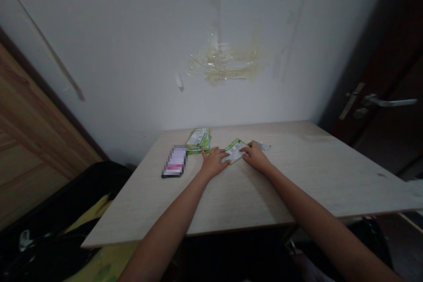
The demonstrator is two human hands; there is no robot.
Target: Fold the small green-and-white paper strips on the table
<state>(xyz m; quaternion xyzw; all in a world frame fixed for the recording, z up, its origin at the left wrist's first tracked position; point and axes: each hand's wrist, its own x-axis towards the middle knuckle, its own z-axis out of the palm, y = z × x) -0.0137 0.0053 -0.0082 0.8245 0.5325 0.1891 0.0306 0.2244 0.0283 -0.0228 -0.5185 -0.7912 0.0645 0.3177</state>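
Two hands are handling a flat green-and-white packet (235, 151) on a pale bench (238, 202). The packet is lying askew between them. The left hand (214, 161) is spreading its fingers, the inner ones touching the packet's left side; the right hand (257, 157) is bending its fingers onto the right side, but whether it is pinching the edge cannot be told. Work appears to be under way on this single piece. A stack of similar packets (198, 138) is lying to the left, near the wall (132, 75); whether these are finished or waiting is not showing. A further printed piece (265, 146) is lying partly hidden behind the right hand. No open container is showing, and any contents of the packets are remaining indiscernible. A phone (176, 161) is resting beside the stack.
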